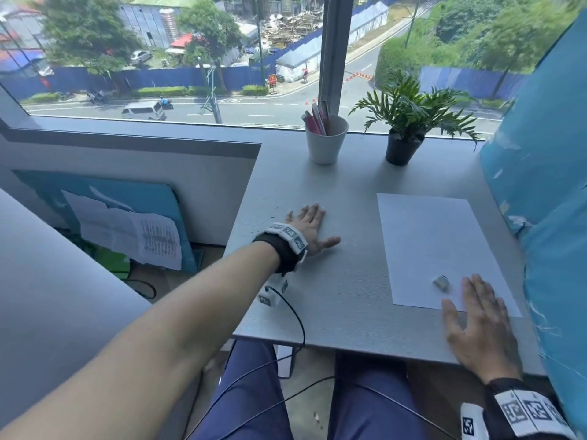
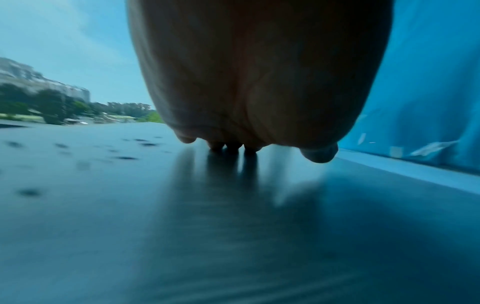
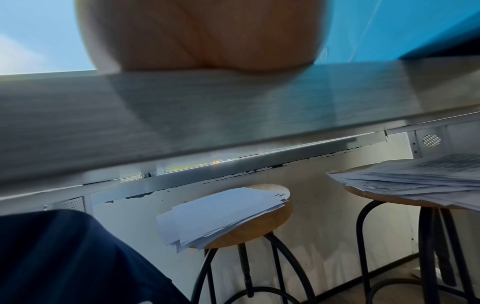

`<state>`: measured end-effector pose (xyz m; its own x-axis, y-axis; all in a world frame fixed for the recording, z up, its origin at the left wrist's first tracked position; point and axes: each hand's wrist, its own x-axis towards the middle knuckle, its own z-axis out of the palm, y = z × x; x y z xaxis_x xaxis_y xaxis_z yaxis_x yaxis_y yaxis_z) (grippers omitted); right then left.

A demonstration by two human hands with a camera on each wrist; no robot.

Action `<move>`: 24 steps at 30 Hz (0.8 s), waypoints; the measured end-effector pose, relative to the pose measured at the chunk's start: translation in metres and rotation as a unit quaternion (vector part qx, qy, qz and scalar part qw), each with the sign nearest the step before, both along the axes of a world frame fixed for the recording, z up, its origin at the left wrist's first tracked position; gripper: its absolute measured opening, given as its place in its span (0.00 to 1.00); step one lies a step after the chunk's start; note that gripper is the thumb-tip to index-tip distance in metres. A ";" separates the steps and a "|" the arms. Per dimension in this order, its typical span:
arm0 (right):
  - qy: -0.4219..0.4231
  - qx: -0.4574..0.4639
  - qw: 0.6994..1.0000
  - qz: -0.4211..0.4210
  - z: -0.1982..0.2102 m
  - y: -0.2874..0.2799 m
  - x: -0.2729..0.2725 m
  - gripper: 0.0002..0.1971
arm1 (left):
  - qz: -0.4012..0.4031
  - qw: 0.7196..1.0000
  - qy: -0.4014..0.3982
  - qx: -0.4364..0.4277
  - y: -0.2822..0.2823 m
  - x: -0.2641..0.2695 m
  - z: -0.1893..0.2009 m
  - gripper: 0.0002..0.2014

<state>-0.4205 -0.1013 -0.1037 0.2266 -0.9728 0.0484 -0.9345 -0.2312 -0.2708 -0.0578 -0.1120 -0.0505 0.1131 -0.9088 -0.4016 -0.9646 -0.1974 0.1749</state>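
**Both hands flat by the paper**

Head: your left hand point(image 1: 309, 228) lies flat and spread on the table point(image 1: 333, 296), left of the paper point(image 1: 435, 242). Your right hand point(image 1: 476, 325), fingers straight, lies over the paper's near edge, beside a small grey lump point(image 1: 441, 282) on it.
Left wrist: fingertips point(image 2: 319, 154) touch the table.
Right wrist: fingers hidden.

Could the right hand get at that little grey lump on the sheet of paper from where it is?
Probably yes. The right hand lies open at the near edge of the paper, its fingers just beside the small grey lump, and only bare paper lies between them.
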 end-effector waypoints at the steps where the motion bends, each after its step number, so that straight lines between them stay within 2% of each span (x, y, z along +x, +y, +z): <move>1: 0.000 0.000 1.000 0.000 0.001 0.001 0.000 0.43 | 0.025 1.000 -0.008 0.006 0.003 0.012 0.001 0.48; 5: 0.000 0.005 1.000 -0.002 0.002 0.002 0.000 0.42 | 0.138 0.987 -0.050 0.063 0.013 0.023 0.009 0.56; 7: 0.001 0.004 1.000 -0.001 0.001 0.002 -0.001 0.42 | 0.146 0.984 -0.076 0.066 0.013 0.004 0.017 0.58; 9: 0.002 0.003 1.000 0.000 0.000 0.001 -0.001 0.42 | 0.097 0.992 -0.073 0.027 0.010 -0.019 0.020 0.57; 11: 0.000 0.003 1.000 0.000 0.000 0.001 0.000 0.43 | -0.002 1.000 -0.018 -0.004 0.002 -0.037 0.016 0.54; 13: -0.003 0.003 1.000 -0.001 0.001 0.001 0.000 0.44 | -0.098 0.995 0.018 -0.005 -0.008 -0.046 0.008 0.49; 15: -0.001 0.005 1.000 -0.001 0.002 0.002 0.000 0.43 | -0.125 0.992 0.020 0.012 -0.015 -0.041 0.001 0.46; 19: -0.005 0.002 1.000 -0.006 0.002 0.003 0.001 0.41 | -0.041 0.999 0.005 0.021 -0.011 -0.001 -0.003 0.44; 22: -0.009 -0.001 1.000 -0.004 0.004 0.004 0.002 0.41 | 0.040 0.998 -0.014 0.043 0.004 0.029 0.005 0.47; 24: -0.009 -0.002 1.000 -0.002 0.006 0.004 0.002 0.41 | 0.064 0.995 -0.039 0.061 0.015 0.033 0.013 0.50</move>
